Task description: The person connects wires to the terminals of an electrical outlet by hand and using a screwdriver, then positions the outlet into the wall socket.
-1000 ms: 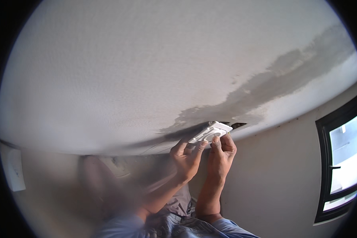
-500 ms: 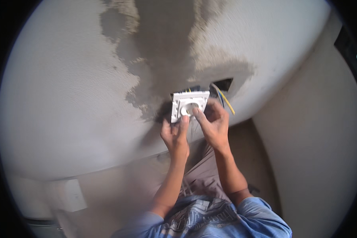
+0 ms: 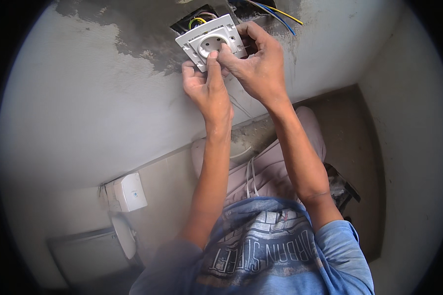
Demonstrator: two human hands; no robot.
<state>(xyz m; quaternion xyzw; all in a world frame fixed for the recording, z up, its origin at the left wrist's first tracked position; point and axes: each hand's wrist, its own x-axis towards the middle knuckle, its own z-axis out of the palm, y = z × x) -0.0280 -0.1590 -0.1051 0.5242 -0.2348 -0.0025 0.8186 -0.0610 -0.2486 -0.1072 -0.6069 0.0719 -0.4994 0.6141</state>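
A white power socket [image 3: 196, 40] with a square frame and a round recess is held tilted in front of the wall box [image 3: 180, 25]. Behind its upper edge, yellow-green wires [image 3: 197, 21] come out of the box. My left hand [image 3: 207, 88] grips the socket's lower left part, thumb pressed at the recess and fingers behind. My right hand [image 3: 261, 61] holds the right side, its thumb also in the recess and its other fingers curled round the edge. What the fingers touch behind the socket is hidden.
Loose yellow and blue wires [image 3: 279, 18] stick out of a second wall opening at the upper right. Dark patched plaster [image 3: 133, 24] surrounds the openings. On the floor at the left are a white box [image 3: 132, 191] and a dark-framed panel [image 3: 86, 253]. Dark items [image 3: 342, 189] lie beside my right arm.
The view has tilted downward, so the socket and hands appear higher and larger. The socket is turned more, showing its pin holes. Both hands keep their grip on it.
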